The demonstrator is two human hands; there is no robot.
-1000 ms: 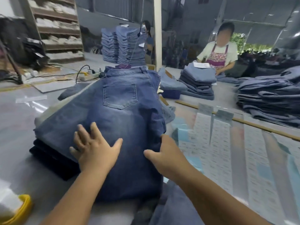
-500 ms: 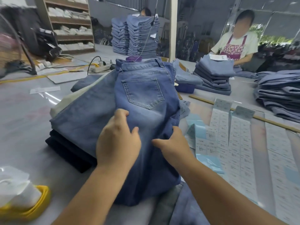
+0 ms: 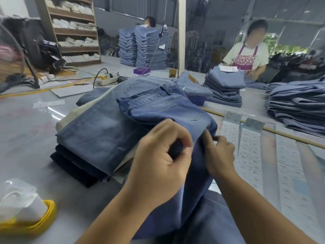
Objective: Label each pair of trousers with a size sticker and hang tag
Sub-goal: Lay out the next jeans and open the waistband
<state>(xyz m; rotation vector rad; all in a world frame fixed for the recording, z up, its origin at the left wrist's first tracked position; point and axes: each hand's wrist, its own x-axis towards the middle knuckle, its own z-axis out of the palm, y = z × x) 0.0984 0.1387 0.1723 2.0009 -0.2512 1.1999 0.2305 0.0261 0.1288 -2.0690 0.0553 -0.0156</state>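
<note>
Plastic wrapping in a yellow holder (image 3: 26, 221) is sitting at the near left corner of the grey surface (image 3: 26, 131). Just right of it, a stack of folded trousers (image 3: 95, 138) is lying with dark pairs at the bottom and a faded blue pair on top. Across that stack's right side, the blue trousers (image 3: 167, 110) being handled are draped with their back pocket facing up and their waistband folded over toward the far side, while the legs are hanging down off the near edge. The left hand (image 3: 158, 159) is curling its fingers around a bunched fold of this denim. The right hand (image 3: 219, 154) is pinching the same pair's right edge between thumb and fingers. Farther right, sheets of size stickers (image 3: 249, 143) are lying flat in long rows on the surface. Beyond them, another person in an apron (image 3: 246, 57) is standing behind more folded stacks.
</note>
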